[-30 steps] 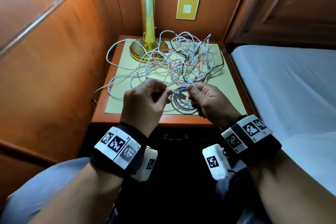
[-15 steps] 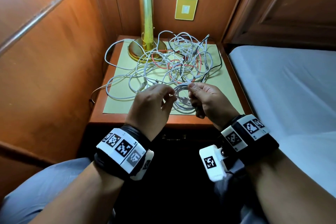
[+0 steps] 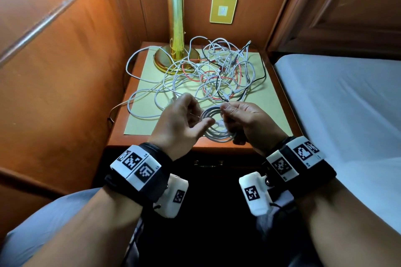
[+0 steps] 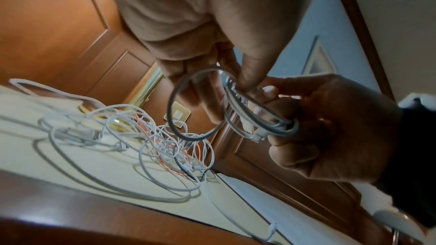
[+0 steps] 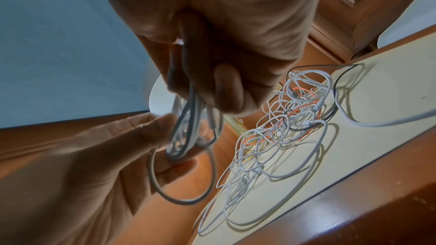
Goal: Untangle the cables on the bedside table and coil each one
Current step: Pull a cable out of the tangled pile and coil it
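A coil of white cable (image 3: 213, 129) hangs between both hands above the table's front edge. My right hand (image 3: 245, 121) grips one side of the coil (image 5: 186, 128) with its fingers curled round the loops. My left hand (image 3: 184, 123) pinches the other side of the coil (image 4: 247, 118) between thumb and fingers, and one loop (image 4: 188, 109) hangs looser than the rest. Behind the hands a tangle of white, red and black cables (image 3: 217, 76) lies spread on the bedside table (image 3: 130, 141). The tangle (image 4: 153, 137) (image 5: 283, 128) lies on the table in both wrist views.
A pale yellow mat (image 3: 147, 123) covers the table top. A lit brass lamp (image 3: 176, 28) stands at the back left with cable loops round its base. A white bed (image 3: 347, 104) lies to the right and wood panelling to the left. A wall switch (image 3: 223, 10) sits behind.
My left hand has turned and shifted along the coil, so its thumb now lies against the loops. The right hand keeps its grip in about the same place.
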The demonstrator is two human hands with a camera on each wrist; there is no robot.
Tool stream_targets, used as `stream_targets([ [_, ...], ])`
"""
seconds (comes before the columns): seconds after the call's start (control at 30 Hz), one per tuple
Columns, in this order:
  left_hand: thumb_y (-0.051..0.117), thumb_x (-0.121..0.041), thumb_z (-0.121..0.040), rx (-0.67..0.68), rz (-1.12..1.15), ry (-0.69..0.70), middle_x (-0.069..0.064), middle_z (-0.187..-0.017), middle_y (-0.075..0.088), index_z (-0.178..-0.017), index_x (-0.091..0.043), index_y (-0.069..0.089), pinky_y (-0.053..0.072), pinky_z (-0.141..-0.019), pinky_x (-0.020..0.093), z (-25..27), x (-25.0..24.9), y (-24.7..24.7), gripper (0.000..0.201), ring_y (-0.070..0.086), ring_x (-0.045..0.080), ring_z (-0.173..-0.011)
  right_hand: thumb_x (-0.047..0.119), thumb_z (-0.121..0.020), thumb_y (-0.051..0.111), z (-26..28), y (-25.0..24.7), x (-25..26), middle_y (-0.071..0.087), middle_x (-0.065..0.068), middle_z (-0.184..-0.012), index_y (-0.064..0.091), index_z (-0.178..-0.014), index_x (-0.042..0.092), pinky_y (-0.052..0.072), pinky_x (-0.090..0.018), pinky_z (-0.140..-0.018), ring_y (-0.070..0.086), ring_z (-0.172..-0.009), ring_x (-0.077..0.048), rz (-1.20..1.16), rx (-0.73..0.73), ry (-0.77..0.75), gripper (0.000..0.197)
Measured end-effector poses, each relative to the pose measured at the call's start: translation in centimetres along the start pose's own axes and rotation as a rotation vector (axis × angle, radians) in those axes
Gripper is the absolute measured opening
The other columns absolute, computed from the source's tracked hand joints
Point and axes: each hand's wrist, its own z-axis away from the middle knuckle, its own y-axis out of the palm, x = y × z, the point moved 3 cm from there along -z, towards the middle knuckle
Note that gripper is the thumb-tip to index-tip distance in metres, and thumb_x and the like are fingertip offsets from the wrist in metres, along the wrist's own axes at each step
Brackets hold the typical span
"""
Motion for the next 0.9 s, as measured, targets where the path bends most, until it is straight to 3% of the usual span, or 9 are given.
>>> stream_targets([
  [0.07,0.079,-0.024,-0.078,0.032,0.101,-0.114,0.003,-0.076,0.064,-0.099,-0.019,0.05,0.054,-0.07,0.048,-0.1,0.1,0.0,0.036,0.064,0.032,-0.07,0.024,-0.105,0.045,0.1,0.1,0.1,0.027,0.0,-0.059,0.044,-0.073,0.015,0.008,-0.036,-0.051,0.015,-0.054,-0.016,0.001,-0.002,-0.005,0.033],
  [0.13,0.075,-0.026,-0.08,0.109,0.125,-0.197,0.002,-0.078,0.068,-0.105,-0.023,0.054,0.051,-0.068,0.044,-0.1,0.5,0.4,0.033,0.063,0.021,-0.068,0.024,-0.105,0.047,0.0,0.3,-0.1,0.03,-0.003,-0.058,0.049,-0.074,0.013,0.009,-0.034,-0.049,0.021,-0.052,-0.015,0.032,-0.017,-0.003,0.032],
  [0.27,0.058,-0.04,-0.082,0.226,-0.026,-0.177,0.0,-0.071,0.058,-0.086,-0.016,0.06,0.046,-0.063,0.047,0.3,0.3,1.0,0.024,0.051,0.016,-0.063,0.026,-0.102,0.054,-0.2,0.5,-0.6,0.047,-0.003,-0.058,0.06,-0.08,0.01,0.022,-0.021,-0.04,0.033,-0.042,-0.013,0.136,-0.098,-0.054,0.028],
  [0.43,0.059,-0.036,-0.076,0.059,0.07,-0.224,-0.002,-0.069,0.058,-0.083,-0.023,0.058,0.052,-0.067,0.055,0.1,0.1,0.8,0.016,0.053,0.02,-0.065,0.032,-0.097,0.062,-0.5,0.5,-0.9,0.048,-0.01,-0.069,0.065,-0.096,0.002,0.031,-0.026,-0.043,0.038,-0.045,-0.014,0.144,-0.142,-0.106,0.03],
  [0.5,0.062,-0.028,-0.079,-0.01,0.112,-0.221,-0.003,-0.068,0.058,-0.086,-0.017,0.06,0.052,-0.065,0.052,0.2,0.2,0.8,0.013,0.052,0.019,-0.062,0.032,-0.094,0.066,-0.5,0.6,-0.8,0.055,0.001,-0.069,0.066,-0.102,0.007,0.035,-0.029,-0.044,0.042,-0.049,-0.014,0.146,-0.133,-0.127,0.027],
  [0.57,0.064,-0.024,-0.08,-0.085,0.151,-0.22,0.007,-0.073,0.061,-0.089,-0.013,0.063,0.051,-0.064,0.049,0.1,0.2,0.6,0.014,0.054,0.022,-0.063,0.024,-0.093,0.069,-0.5,0.6,-0.7,0.059,0.011,-0.07,0.066,-0.108,0.009,0.039,-0.03,-0.046,0.046,-0.053,-0.015,0.147,-0.14,-0.15,0.021],
  [0.7,0.068,-0.023,-0.081,-0.16,0.218,-0.19,0.027,-0.084,0.061,-0.087,-0.01,0.063,0.053,-0.062,0.047,0.0,0.1,0.2,0.015,0.056,0.026,-0.068,0.011,-0.088,0.073,-0.3,0.2,-0.2,0.064,0.003,-0.083,0.061,-0.114,0.013,0.046,-0.023,-0.052,0.057,-0.058,-0.01,0.162,-0.203,-0.194,0.029],
  [0.83,0.07,-0.008,-0.088,-0.155,0.33,-0.216,0.012,-0.074,0.056,-0.082,-0.013,0.061,0.047,-0.05,0.029,0.0,0.4,0.5,0.012,0.055,0.014,-0.058,0.013,-0.084,0.078,-0.3,-0.2,-0.3,0.071,-0.009,-0.093,0.062,-0.107,0.014,0.058,-0.029,-0.08,0.071,-0.086,-0.017,0.168,-0.272,-0.22,0.028],
  [0.9,0.069,-0.003,-0.089,-0.164,0.411,-0.237,0.002,-0.07,0.056,-0.08,-0.014,0.061,0.045,-0.049,0.026,0.0,0.4,0.6,0.016,0.053,0.011,-0.055,0.016,-0.084,0.078,-0.3,-0.3,-0.5,0.074,-0.007,-0.092,0.066,-0.103,0.012,0.053,-0.018,-0.069,0.071,-0.083,-0.01,0.123,-0.28,-0.203,0.023],
])
